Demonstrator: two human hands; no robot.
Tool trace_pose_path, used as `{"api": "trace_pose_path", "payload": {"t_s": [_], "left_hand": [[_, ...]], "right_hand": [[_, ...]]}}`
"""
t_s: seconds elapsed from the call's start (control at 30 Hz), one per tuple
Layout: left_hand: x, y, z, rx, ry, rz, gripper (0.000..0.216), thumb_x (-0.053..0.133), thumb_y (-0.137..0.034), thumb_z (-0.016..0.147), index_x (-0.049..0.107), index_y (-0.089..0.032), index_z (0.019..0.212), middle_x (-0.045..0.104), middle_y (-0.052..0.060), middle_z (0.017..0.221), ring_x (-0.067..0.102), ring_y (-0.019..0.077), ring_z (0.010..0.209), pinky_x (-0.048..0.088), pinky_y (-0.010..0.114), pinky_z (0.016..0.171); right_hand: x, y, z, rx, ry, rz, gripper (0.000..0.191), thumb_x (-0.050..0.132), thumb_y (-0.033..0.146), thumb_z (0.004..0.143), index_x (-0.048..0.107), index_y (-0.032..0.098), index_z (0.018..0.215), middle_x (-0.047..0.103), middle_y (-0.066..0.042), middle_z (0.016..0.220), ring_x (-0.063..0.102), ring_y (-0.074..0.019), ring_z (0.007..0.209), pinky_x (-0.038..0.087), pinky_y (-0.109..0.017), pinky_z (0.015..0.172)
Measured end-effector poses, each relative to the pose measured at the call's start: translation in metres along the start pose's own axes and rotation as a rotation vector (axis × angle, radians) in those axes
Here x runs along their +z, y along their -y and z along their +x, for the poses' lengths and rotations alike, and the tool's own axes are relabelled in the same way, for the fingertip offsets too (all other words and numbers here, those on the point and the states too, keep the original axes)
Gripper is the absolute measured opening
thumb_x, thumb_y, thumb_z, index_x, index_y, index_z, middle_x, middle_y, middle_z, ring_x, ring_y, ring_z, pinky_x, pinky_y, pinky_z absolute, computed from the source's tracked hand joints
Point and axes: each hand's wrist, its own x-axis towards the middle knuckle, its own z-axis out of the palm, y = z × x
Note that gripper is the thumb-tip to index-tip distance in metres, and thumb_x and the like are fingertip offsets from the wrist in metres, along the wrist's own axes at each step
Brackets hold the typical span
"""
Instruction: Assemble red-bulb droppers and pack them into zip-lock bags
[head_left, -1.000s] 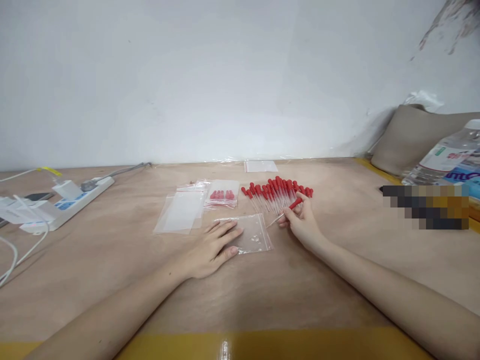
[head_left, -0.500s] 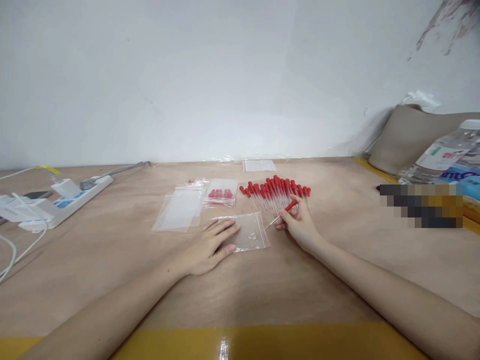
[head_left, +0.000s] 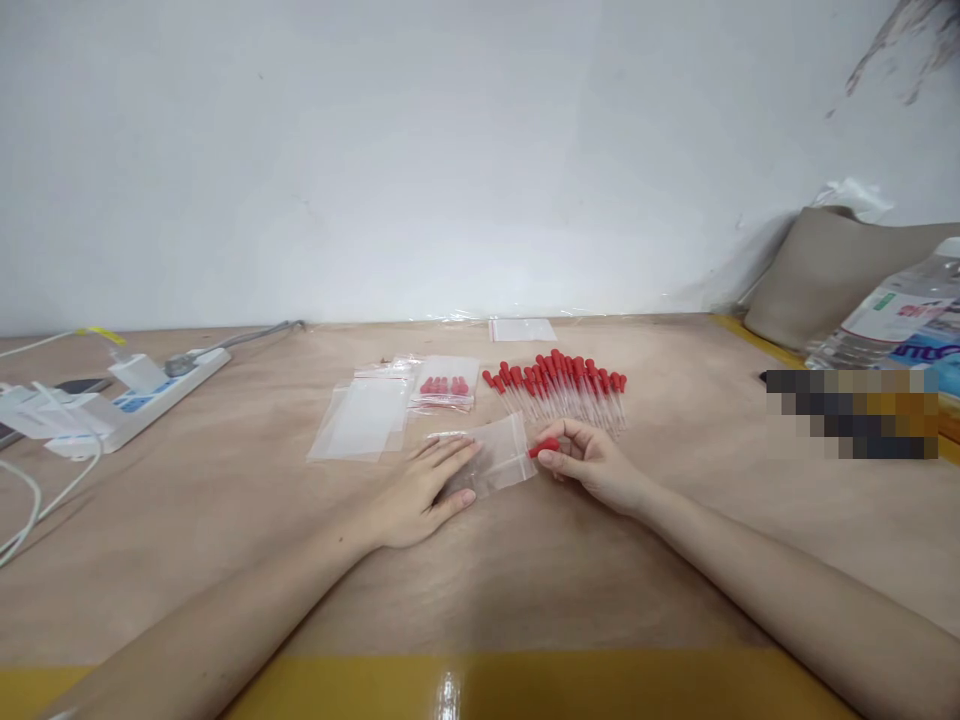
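Note:
My left hand (head_left: 424, 490) lies flat, fingers spread, on a clear zip bag (head_left: 499, 455) on the table. At the bag's right-hand mouth, my right hand (head_left: 592, 462) pinches the red bulb of a dropper (head_left: 544, 447). Its thin tube points left and appears to be inside the bag. Behind my right hand is a fanned pile of droppers (head_left: 559, 380) with red bulbs and clear tubes. Left of the pile, a stack of zip bags (head_left: 444, 385) shows red bulbs inside. Flat clear bags (head_left: 356, 420) overlap beside that stack.
Against the wall lies another flat bag (head_left: 523, 330). A white power strip (head_left: 161, 400) with plugs and cables stands at left. On the right are a plastic bottle (head_left: 877, 320), a grey-brown rolled sheet (head_left: 795, 270) and a blurred-out patch. Yellow tape (head_left: 525, 685) edges the table's front.
My right hand has moved left and slightly down, bringing the dropper from beside the bag to its mouth, tube first. The bag's right end has lifted a little. My left hand stays put.

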Motion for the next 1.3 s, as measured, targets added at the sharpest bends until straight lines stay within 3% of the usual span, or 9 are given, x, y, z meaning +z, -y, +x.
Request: {"api": "trace_pose_path", "payload": {"t_s": [0.13,0.27,0.37,0.5,0.7,0.77,0.9,1.1,1.3], "left_hand": [[0.0,0.0,0.0,0.0,-0.004,-0.003,0.053,0.034,-0.044,0.088,0.024,-0.023,0.136,0.034,0.007,0.138,0.027,0.0227,0.128,0.024,0.044,0.105],[0.002,0.001,0.0,0.022,-0.029,-0.008,0.053,0.035,-0.044,0.088,0.024,-0.024,0.136,0.034,0.007,0.138,0.028,0.0226,0.128,0.024,0.044,0.105],[0.003,0.003,0.0,0.022,-0.027,-0.022,0.052,0.036,-0.043,0.088,0.025,-0.024,0.136,0.034,0.007,0.138,0.027,0.0225,0.129,0.023,0.045,0.105],[0.0,0.007,-0.002,0.009,-0.033,-0.121,0.048,0.035,-0.039,0.089,0.028,-0.024,0.134,0.036,0.006,0.137,0.03,0.0198,0.127,0.025,0.041,0.106],[-0.001,0.016,-0.004,0.056,-0.062,-0.214,0.042,0.043,-0.037,0.086,0.04,-0.026,0.127,0.035,0.005,0.137,0.036,0.0207,0.123,0.034,0.038,0.1],[0.0,0.017,-0.004,0.063,-0.064,-0.211,0.042,0.043,-0.036,0.086,0.04,-0.026,0.127,0.037,0.006,0.136,0.037,0.0209,0.123,0.035,0.039,0.1],[0.002,0.017,-0.003,0.078,-0.074,-0.215,0.041,0.045,-0.034,0.086,0.04,-0.026,0.125,0.042,0.005,0.132,0.037,0.0195,0.123,0.034,0.039,0.101],[0.0,0.014,-0.003,0.079,-0.075,-0.285,0.02,0.048,-0.034,0.084,0.049,-0.02,0.097,0.047,0.008,0.127,0.04,0.02,0.12,0.037,0.037,0.096],[-0.004,0.009,-0.003,0.069,-0.066,-0.306,0.017,0.049,-0.036,0.083,0.045,-0.019,0.082,0.048,0.01,0.125,0.04,0.021,0.12,0.039,0.035,0.091]], "right_hand": [[0.002,0.001,0.001,-0.081,0.092,-0.001,0.019,0.069,0.022,0.067,0.054,0.017,0.078,0.052,0.0,0.093,0.055,-0.0069,0.073,0.046,-0.021,0.064],[0.004,-0.001,0.003,0.048,0.172,0.019,0.021,0.064,0.028,0.072,0.05,0.018,0.084,0.058,0.0,0.08,0.059,-0.0088,0.065,0.047,-0.024,0.061],[0.005,-0.003,0.006,0.133,0.095,-0.015,0.024,0.067,0.029,0.068,0.05,0.017,0.081,0.059,0.003,0.066,0.059,-0.0095,0.063,0.047,-0.025,0.065],[0.007,0.0,0.009,0.226,-0.021,-0.049,0.027,0.073,0.03,0.059,0.058,0.015,0.076,0.061,0.001,0.068,0.057,-0.0092,0.06,0.047,-0.026,0.064],[0.004,0.012,0.008,0.175,0.191,-0.278,0.027,0.057,0.039,0.074,0.066,0.013,0.075,0.054,0.003,0.06,0.049,-0.0072,0.058,0.043,-0.023,0.063],[0.001,0.011,0.007,0.169,0.21,-0.257,0.026,0.059,0.038,0.074,0.064,0.014,0.083,0.055,0.002,0.065,0.05,-0.0076,0.06,0.043,-0.023,0.064],[-0.001,0.004,0.007,0.225,0.041,-0.143,0.036,0.07,0.032,0.062,0.056,0.015,0.09,0.06,-0.001,0.076,0.056,-0.0094,0.063,0.046,-0.025,0.063],[0.009,-0.005,0.012,0.224,-0.177,-0.254,0.027,0.071,0.03,0.058,0.05,0.016,0.068,0.053,0.005,0.051,0.047,-0.0063,0.042,0.041,-0.02,0.043],[0.013,0.0,0.008,0.202,-0.089,-0.155,0.022,0.065,0.031,0.063,0.055,0.015,0.075,0.058,0.002,0.061,0.05,-0.0065,0.049,0.043,-0.02,0.049]]}}
